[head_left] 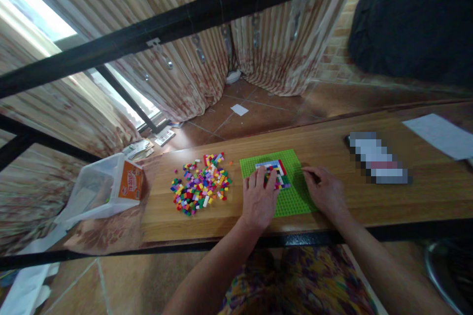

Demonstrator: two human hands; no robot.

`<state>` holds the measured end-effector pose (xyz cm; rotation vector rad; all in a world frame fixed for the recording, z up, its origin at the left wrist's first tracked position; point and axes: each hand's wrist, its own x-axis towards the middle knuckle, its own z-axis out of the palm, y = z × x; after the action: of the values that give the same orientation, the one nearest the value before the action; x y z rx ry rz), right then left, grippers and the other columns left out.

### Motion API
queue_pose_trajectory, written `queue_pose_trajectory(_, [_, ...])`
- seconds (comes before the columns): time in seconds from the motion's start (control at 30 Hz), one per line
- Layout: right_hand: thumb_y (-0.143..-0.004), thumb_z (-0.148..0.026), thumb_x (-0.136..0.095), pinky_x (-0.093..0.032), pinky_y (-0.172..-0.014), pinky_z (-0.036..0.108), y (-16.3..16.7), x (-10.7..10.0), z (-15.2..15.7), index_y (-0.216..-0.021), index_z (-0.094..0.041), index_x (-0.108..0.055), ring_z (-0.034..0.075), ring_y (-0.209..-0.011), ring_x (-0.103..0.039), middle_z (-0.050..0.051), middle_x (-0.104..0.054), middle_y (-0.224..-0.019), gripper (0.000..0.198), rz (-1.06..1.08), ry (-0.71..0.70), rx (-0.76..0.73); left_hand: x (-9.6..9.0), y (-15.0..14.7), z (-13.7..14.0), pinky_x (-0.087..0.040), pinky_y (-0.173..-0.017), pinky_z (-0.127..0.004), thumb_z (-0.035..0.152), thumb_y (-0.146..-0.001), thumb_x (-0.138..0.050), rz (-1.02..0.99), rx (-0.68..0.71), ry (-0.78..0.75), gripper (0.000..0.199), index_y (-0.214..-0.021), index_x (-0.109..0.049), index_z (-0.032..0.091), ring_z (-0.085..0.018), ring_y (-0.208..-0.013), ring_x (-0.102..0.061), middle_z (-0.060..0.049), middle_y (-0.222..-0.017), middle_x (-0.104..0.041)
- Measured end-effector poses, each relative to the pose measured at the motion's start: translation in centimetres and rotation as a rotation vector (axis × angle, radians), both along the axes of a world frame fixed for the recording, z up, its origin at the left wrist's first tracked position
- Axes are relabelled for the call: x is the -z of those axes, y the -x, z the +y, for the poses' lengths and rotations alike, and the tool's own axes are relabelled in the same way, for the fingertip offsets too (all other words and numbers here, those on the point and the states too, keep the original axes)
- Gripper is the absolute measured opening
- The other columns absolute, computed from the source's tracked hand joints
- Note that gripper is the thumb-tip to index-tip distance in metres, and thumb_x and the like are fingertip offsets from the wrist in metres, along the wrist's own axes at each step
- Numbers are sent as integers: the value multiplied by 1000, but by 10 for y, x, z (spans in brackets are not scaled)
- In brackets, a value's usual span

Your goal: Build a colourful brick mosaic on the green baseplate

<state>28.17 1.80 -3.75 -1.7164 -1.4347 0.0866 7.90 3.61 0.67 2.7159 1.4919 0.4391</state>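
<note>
We see a bright green baseplate (pixel 295 202), multicoloured bricks (pixel 201 184), a brown wood-grained tabletop (pixel 328 142), reddish-patterned cream curtains (pixel 177 76) and an orange label (pixel 131 179)

Your left forearm (pixel 218 261) is bare and slants forward and to the right, its wrist (pixel 253 224) nearly straight. Your left hand (pixel 259 202) lies back upward, fingers (pixel 252 179) reaching ahead and bent down at the tips. Your right forearm (pixel 384 256), bare too, angles forward and to the left. Your right hand (pixel 325 192) is loosely curled, thumb and forefinger drawn close together, pointing toward your left hand. The two hands stand apart; whether the fingertips grip is unclear.
</note>
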Motion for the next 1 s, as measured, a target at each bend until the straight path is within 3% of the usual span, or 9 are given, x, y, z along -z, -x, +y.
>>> queue_pose_trajectory(0.23, [-91, -33, -51, -52, -75, 35, -1, 5, 3, -91, -18, -69, 21, -81, -67, 9, -72, -89, 24, -31, -3, 14, -3, -2, -2, -44, -103, -55, 38, -96, -50, 85, -10, 20, 50, -144, -44, 28, -30, -131, -46, -12, -150, -45])
queue_pose_trajectory(0.53, [-90, -33, -50, -52, -74, 35, -1, 4, 3, -90, -19, -70, 21, -80, -66, 8, -72, -90, 24, -20, -1, 20, -8, 10, -3, -40, -110, -50, 31, -91, -57, -86, 58, 142, 71, -153, -25, 21, -30, -136, -42, -13, -153, -40])
queue_pose_trajectory(0.73, [-90, -33, -49, -52, -75, 36, -1, 4, 3, -90, -19, -69, 22, -80, -66, 9, -72, -90, 25, -29, 0, 14, -4, 12, -10, -39, -110, -50, 25, -91, -56, -75, 86, 126, 60, -148, -37, 24, -31, -136, -40, -13, -153, -39])
queue_pose_trajectory(1.0, [-90, -32, -49, -52, -73, 35, 0, 2, 2, -89, -20, -70, 21, -79, -66, 8, -72, -89, 24, -18, 6, 17, 5, 12, -11, -42, -109, -51, 22, -95, -47, -8, 88, 94, 54, -148, -38, 24, -31, -138, -39, -11, -152, -42])
